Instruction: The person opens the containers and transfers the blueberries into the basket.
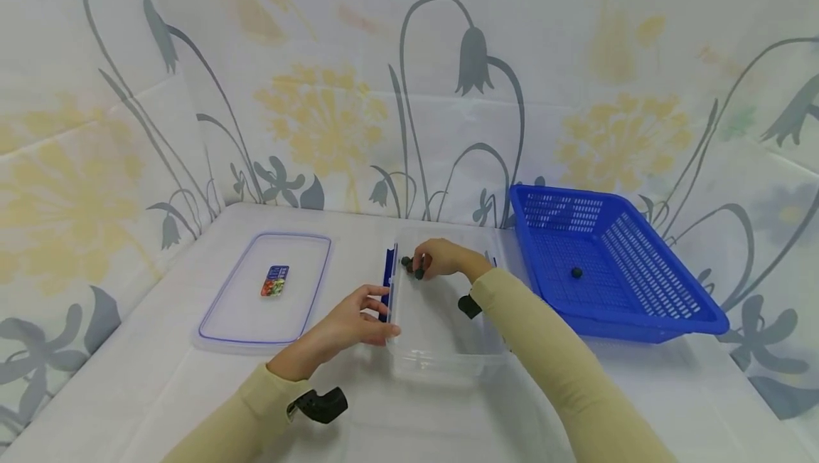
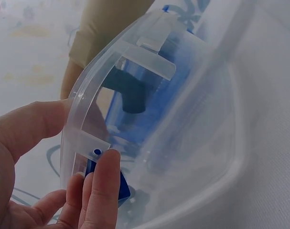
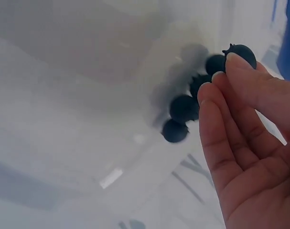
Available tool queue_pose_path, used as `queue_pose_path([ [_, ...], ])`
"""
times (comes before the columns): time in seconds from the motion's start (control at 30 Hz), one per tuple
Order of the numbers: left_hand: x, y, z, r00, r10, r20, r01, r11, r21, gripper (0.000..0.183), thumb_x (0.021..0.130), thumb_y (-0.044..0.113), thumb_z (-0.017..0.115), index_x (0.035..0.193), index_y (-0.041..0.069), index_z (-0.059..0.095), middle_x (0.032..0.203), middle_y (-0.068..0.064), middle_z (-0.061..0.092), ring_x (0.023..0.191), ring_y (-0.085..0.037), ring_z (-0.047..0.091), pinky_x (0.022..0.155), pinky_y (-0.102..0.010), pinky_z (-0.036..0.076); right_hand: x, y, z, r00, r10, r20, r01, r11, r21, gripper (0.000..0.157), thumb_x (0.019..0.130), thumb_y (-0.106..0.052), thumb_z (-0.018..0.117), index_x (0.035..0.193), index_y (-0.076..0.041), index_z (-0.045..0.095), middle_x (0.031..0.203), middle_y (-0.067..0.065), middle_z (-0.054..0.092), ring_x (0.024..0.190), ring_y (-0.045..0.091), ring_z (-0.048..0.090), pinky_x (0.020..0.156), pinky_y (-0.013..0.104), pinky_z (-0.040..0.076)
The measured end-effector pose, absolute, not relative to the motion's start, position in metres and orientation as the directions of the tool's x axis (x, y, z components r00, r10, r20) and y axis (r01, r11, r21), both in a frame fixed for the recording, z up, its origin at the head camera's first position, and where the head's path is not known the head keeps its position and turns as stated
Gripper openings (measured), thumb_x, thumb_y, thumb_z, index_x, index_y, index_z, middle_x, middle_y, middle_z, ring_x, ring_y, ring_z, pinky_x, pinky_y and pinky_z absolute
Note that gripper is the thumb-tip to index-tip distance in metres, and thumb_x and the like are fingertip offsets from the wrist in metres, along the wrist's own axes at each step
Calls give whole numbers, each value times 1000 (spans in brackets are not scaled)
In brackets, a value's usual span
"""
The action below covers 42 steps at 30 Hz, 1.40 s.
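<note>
In the head view, a clear plastic box (image 1: pixel 441 363) with a blue side latch (image 1: pixel 388 267) stands in front of me. My left hand (image 1: pixel 358 317) grips its left rim, thumb and fingers on either side. The left wrist view shows those fingers beside the blue latch (image 2: pixel 123 188). My right hand (image 1: pixel 441 258) reaches down inside the box at its far left. Between thumb and fingers it pinches a dark blueberry (image 3: pixel 245 53), seen in the right wrist view. Several more blueberries (image 3: pixel 184 108) lie in a row against the fingertips, on the box floor.
A blue plastic basket (image 1: pixel 646 324) stands tilted at the right, with one blueberry (image 1: pixel 576 272) inside. On the left lies a clear lid (image 1: pixel 281 249) with a blue edge and a printed label (image 1: pixel 275 281). A patterned cloth (image 1: pixel 320 164) hangs behind the white table.
</note>
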<state>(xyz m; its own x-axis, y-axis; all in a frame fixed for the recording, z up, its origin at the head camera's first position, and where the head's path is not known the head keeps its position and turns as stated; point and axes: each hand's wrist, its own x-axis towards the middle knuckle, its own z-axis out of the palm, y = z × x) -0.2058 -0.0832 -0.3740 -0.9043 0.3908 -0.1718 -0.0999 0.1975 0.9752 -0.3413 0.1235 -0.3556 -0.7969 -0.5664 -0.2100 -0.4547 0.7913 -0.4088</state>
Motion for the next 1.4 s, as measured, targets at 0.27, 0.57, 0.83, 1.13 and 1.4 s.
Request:
queue_pose_path([
  [0.27,-204,-81,-370,-913,357,-196,-119,226,967,67,78,8,75,134,2,38,112,-15,47,84,-20,59,72,-35,55,-342,138,-313,-805,-565,-178,-451,780,-434,18,82,-1,68,98,-6,62,86,6,59,79,19,55,72,30,48],
  [0.57,-204,-81,-371,-913,365,-183,-102,229,968,68,78,9,76,134,2,38,111,-15,46,86,-20,58,73,-34,55,-343,173,-271,-830,-544,-124,-442,777,-448,19,84,0,65,101,-3,60,87,9,62,81,23,57,76,37,47],
  [0.83,-204,-82,-372,-910,374,-180,-104,214,971,68,77,8,76,134,1,38,111,-15,46,87,-21,57,73,-35,55,-341,211,-256,-842,-528,-108,-438,787,-434,18,85,-1,64,102,-1,58,86,10,62,75,22,56,67,36,48],
  [1.13,-206,-83,-372,-908,378,-183,-110,206,972,68,78,8,76,134,2,37,110,-15,46,85,-21,58,74,-35,55,-339,260,-255,-863,-503,-45,-442,795,-416,19,83,1,65,101,2,59,84,8,64,80,26,60,75,42,49],
  [1.4,-204,-83,-372,-907,378,-187,-113,209,971,68,78,8,76,133,1,37,111,-15,46,87,-21,58,74,-35,55,-329,308,-265,-895,-443,-49,-375,809,-453,20,87,-4,63,105,3,59,88,12,62,84,28,58,76,46,48],
])
